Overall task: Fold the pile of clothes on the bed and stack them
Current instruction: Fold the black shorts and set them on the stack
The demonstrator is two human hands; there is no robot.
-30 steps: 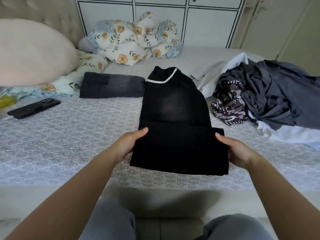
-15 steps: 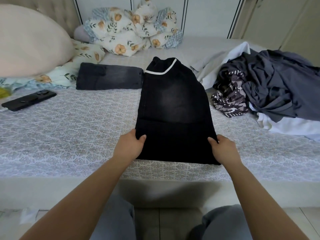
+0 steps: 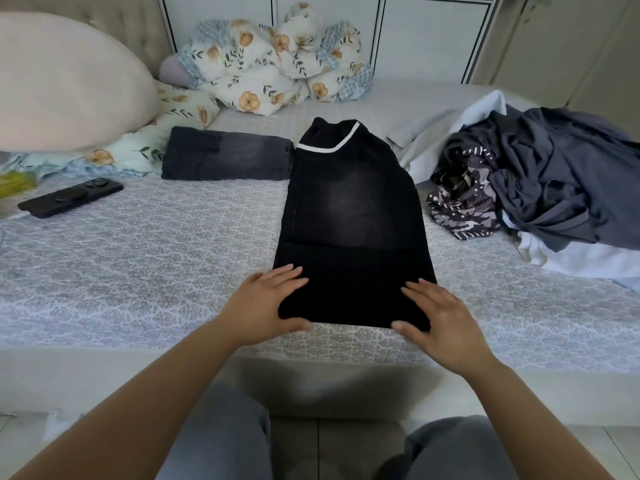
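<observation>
A black garment (image 3: 353, 216) with a white-trimmed edge at its far end lies lengthwise on the bed (image 3: 138, 265), its near end doubled over. My left hand (image 3: 266, 303) lies flat on the near left corner, fingers straight. My right hand (image 3: 436, 313) lies flat on the near right corner, thumb at the folded edge. A folded dark grey garment (image 3: 225, 155) rests behind and to the left. The unfolded pile (image 3: 540, 181) of grey, patterned and white clothes sits on the right.
A black phone (image 3: 71, 197) lies on the bed at the left. A large beige pillow (image 3: 65, 84) and a floral blanket (image 3: 273, 67) fill the back. White cupboard doors stand behind the bed. My knees are below the bed's front edge.
My hands have let go of the garment's sides, where they gripped the folded end, and now lie flat on top of it. The fold sits a little farther onto the bed.
</observation>
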